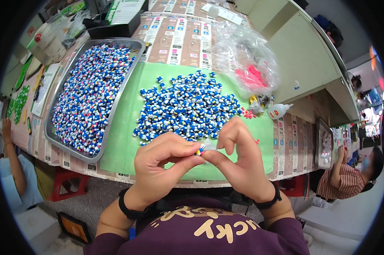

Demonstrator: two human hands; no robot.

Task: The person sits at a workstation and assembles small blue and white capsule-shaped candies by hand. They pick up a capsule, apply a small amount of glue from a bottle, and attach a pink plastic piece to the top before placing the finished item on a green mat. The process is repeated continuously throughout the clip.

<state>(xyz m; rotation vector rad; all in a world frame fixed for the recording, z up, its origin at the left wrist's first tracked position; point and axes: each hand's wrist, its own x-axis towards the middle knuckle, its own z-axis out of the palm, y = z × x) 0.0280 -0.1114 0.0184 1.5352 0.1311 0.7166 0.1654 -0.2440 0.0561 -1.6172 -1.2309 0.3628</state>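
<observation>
Between the thumb and index fingertips of my left hand (160, 163) is a small blue, white and yellow figure piece (200, 149) with a bit of pink on it. My right hand (245, 163) is close beside it, its thumb tip reaching the piece. The right index finger is bent and stands apart from that thumb, with no object visible between them. Behind my hands, a heap of similar blue and white pieces (183, 106) covers the green mat (119, 157). Small pink bits (248, 114) lie at the heap's right side.
A metal tray (49, 142) full of such pieces stands at the left. A clear plastic bag (226, 42) with pink bits (252, 76) and a white squeeze bottle (279, 111) are at the right, near a pale cabinet (310, 51). Other people sit at both sides.
</observation>
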